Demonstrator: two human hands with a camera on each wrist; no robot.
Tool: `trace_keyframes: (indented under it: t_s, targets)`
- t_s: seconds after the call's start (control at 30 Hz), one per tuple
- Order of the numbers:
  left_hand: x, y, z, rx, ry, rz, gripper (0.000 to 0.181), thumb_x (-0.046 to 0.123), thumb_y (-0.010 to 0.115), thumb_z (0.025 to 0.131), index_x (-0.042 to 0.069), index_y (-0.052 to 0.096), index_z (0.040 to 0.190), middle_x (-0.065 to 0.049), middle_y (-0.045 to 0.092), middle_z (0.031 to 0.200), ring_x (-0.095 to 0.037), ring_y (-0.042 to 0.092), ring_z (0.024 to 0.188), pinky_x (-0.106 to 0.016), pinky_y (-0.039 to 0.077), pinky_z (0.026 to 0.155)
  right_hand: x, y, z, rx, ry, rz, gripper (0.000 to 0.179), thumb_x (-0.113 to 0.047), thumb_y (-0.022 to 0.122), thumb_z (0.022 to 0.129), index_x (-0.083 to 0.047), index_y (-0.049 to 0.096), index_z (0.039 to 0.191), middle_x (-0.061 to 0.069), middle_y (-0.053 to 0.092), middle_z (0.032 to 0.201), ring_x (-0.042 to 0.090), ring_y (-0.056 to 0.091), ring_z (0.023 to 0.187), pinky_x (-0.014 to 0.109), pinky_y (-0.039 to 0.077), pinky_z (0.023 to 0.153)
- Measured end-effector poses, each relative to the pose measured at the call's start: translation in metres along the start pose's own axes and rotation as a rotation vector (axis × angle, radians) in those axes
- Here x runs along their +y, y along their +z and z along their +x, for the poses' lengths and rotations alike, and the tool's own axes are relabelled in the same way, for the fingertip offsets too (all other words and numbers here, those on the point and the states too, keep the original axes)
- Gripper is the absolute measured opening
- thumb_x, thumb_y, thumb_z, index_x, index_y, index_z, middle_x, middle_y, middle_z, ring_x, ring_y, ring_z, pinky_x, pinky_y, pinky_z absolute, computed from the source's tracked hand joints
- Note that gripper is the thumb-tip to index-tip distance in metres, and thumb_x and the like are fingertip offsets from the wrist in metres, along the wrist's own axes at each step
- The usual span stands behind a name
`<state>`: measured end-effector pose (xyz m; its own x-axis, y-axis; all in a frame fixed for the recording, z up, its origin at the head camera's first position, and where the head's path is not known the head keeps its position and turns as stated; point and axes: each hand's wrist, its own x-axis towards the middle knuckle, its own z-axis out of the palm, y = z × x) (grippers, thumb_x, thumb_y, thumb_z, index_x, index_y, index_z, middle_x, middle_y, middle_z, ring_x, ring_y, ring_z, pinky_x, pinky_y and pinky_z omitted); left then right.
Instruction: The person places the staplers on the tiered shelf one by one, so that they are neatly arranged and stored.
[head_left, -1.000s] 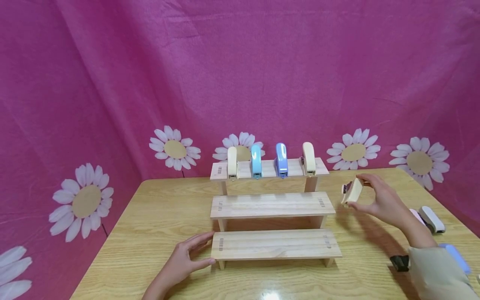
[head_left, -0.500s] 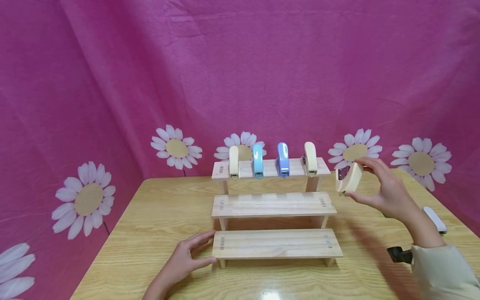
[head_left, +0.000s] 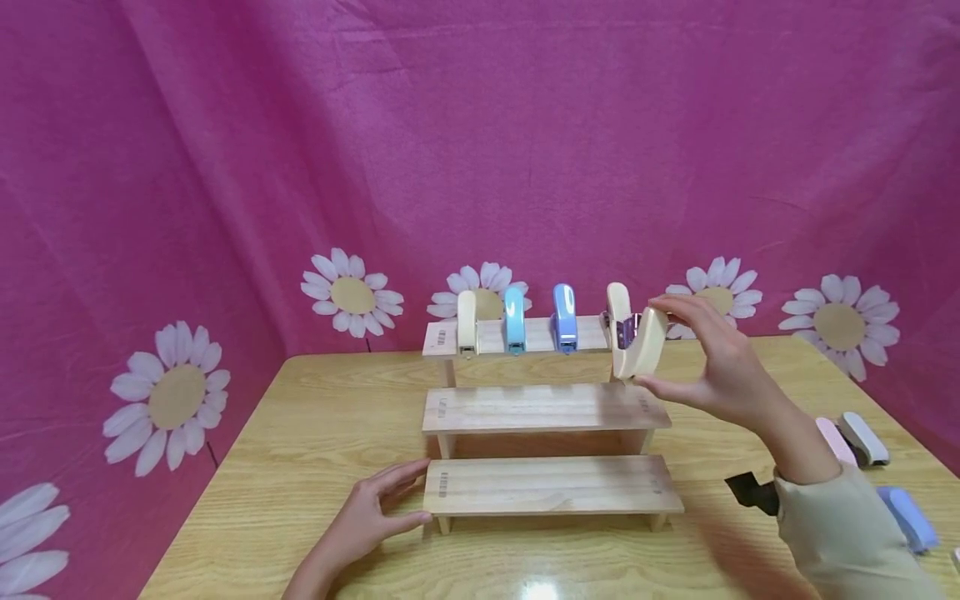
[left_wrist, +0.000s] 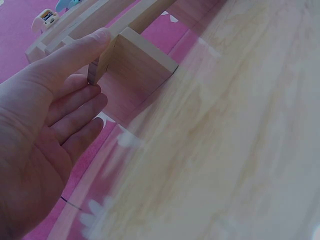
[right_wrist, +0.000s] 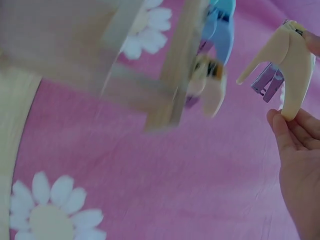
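Observation:
My right hand [head_left: 723, 371] pinches a cream stapler [head_left: 645, 343] by its ends, thumb below and fingers on top. The stapler is spread wide, its purple inner part showing in the right wrist view. It hangs in the air by the right end of the top shelf [head_left: 540, 337], partly overlapping another cream stapler [head_left: 618, 304] there. On that shelf also stand a light blue stapler [head_left: 514, 319], a periwinkle stapler [head_left: 565, 317] and a cream stapler [head_left: 467, 321] at the left. My left hand [head_left: 363, 517] grips the left end of the three-tier wooden stand's lowest shelf [head_left: 551, 487] between thumb and forefinger.
At the table's right lie a white stapler [head_left: 864, 437], a pink stapler [head_left: 835, 439] and a periwinkle stapler [head_left: 909, 518]. A black piece [head_left: 752, 493] sticks out at the right cuff. A pink flowered cloth [head_left: 525, 167] hangs behind the wooden table [head_left: 330, 417].
My right hand has lifted the cream stapler and carried it leftward, from beside the stand to the top shelf's right end. My left hand has stayed at the lowest shelf.

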<state>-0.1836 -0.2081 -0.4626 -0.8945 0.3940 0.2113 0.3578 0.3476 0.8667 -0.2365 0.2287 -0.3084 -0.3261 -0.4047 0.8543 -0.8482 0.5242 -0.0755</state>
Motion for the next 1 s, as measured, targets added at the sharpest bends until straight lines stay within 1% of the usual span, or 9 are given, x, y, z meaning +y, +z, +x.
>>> trace_keyframes:
  t_s: [0.07,0.2,0.23,0.4,0.5,0.63,0.73,0.83,1.0]
  targets:
    - [0.000,0.000,0.000,0.000,0.003,-0.007,0.066,0.028,0.078,0.083,0.005,0.053,0.139,-0.019,0.055,0.141,-0.037,0.056,0.126,-0.039,0.051,0.107,-0.005,0.008,0.006,-0.012,-0.004,0.008,0.085,-0.062,0.066,0.082,0.011,0.056,0.124,0.024,0.061,0.118,0.008,0.051,0.112,0.002,0.038,0.102]
    - [0.000,-0.001,0.000,-0.001,-0.001,-0.020,0.067,0.027,0.079,0.082,0.003,0.053,0.139,-0.021,0.054,0.141,-0.038,0.056,0.126,-0.038,0.051,0.107,-0.017,0.022,0.018,-0.076,0.007,0.018,0.084,-0.063,0.062,0.084,0.008,0.054,0.128,0.022,0.060,0.123,0.020,0.054,0.112,0.003,0.036,0.107]
    - [0.001,-0.001,0.000,-0.001,-0.005,-0.021,0.067,0.027,0.079,0.082,0.003,0.053,0.139,-0.021,0.054,0.142,-0.038,0.056,0.127,-0.038,0.051,0.107,-0.019,0.026,0.020,-0.096,0.005,0.017,0.083,-0.060,0.066,0.083,0.007,0.053,0.129,0.021,0.059,0.124,0.022,0.055,0.112,0.004,0.037,0.108]
    - [0.001,-0.001,0.000,-0.004,-0.015,-0.027,0.067,0.027,0.079,0.082,0.004,0.053,0.139,-0.021,0.054,0.142,-0.038,0.055,0.128,-0.038,0.050,0.108,-0.031,0.044,0.031,-0.141,-0.030,0.054,0.079,-0.054,0.067,0.086,0.008,0.050,0.132,0.020,0.058,0.127,0.027,0.058,0.110,0.007,0.042,0.106]
    - [0.001,-0.001,0.000,-0.006,-0.006,-0.030,0.067,0.027,0.079,0.082,0.004,0.053,0.139,-0.021,0.054,0.142,-0.038,0.055,0.127,-0.039,0.050,0.107,-0.037,0.055,0.036,-0.168,-0.040,0.069,0.078,-0.054,0.065,0.087,0.008,0.049,0.132,0.019,0.057,0.128,0.028,0.057,0.114,0.010,0.041,0.110]
    - [0.001,-0.001,0.000,-0.006,0.003,-0.030,0.066,0.026,0.079,0.082,0.003,0.053,0.139,-0.021,0.054,0.141,-0.039,0.056,0.126,-0.040,0.051,0.107,-0.045,0.067,0.040,-0.226,-0.028,0.072,0.078,-0.042,0.079,0.081,0.006,0.048,0.133,0.017,0.055,0.131,0.028,0.054,0.120,0.028,0.047,0.112]
    - [0.001,-0.001,0.000,-0.004,0.005,-0.031,0.066,0.026,0.079,0.082,0.003,0.053,0.139,-0.021,0.054,0.141,-0.039,0.056,0.126,-0.040,0.051,0.107,-0.051,0.076,0.043,-0.254,-0.026,0.075,0.081,-0.032,0.085,0.074,0.006,0.047,0.134,0.018,0.053,0.134,0.029,0.053,0.124,0.039,0.048,0.111]
    - [0.001,-0.001,0.000,-0.005,0.006,-0.035,0.066,0.026,0.079,0.082,0.003,0.053,0.139,-0.021,0.054,0.141,-0.039,0.056,0.126,-0.040,0.050,0.107,-0.056,0.086,0.045,-0.265,-0.039,0.078,0.083,-0.028,0.087,0.071,0.007,0.046,0.134,0.020,0.052,0.133,0.031,0.053,0.125,0.042,0.050,0.110]
    - [0.001,-0.001,0.000,-0.006,0.009,-0.038,0.067,0.027,0.079,0.082,0.003,0.053,0.139,-0.021,0.054,0.141,-0.038,0.055,0.127,-0.040,0.050,0.107,-0.063,0.100,0.048,-0.283,-0.066,0.064,0.086,-0.027,0.089,0.068,0.007,0.046,0.134,0.020,0.052,0.132,0.030,0.054,0.123,0.040,0.053,0.108]
